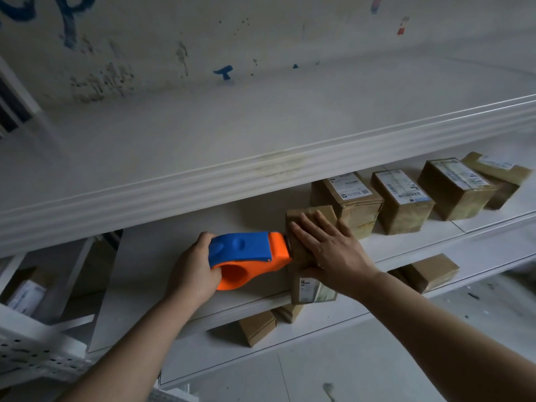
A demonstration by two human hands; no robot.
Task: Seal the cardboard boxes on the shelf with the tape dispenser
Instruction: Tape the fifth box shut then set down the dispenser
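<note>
Left hand (193,267) grips tape dispenser (246,256); right fingers (307,227) flat on box (301,245).

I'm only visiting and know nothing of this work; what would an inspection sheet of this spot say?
Surface: white shelf, boxes standing on it.
Job's things: orange-and-blue dispenser, nose against the box at its left side; four labelled boxes in a row to its right.
Clutter: more boxes on the lower shelf.
Grippers: left hand grips dispenser; right hand lies flat on box.
Cables: nothing seen.
Surroundings: stained wall with blue marks; upper shelf overhead.
</note>
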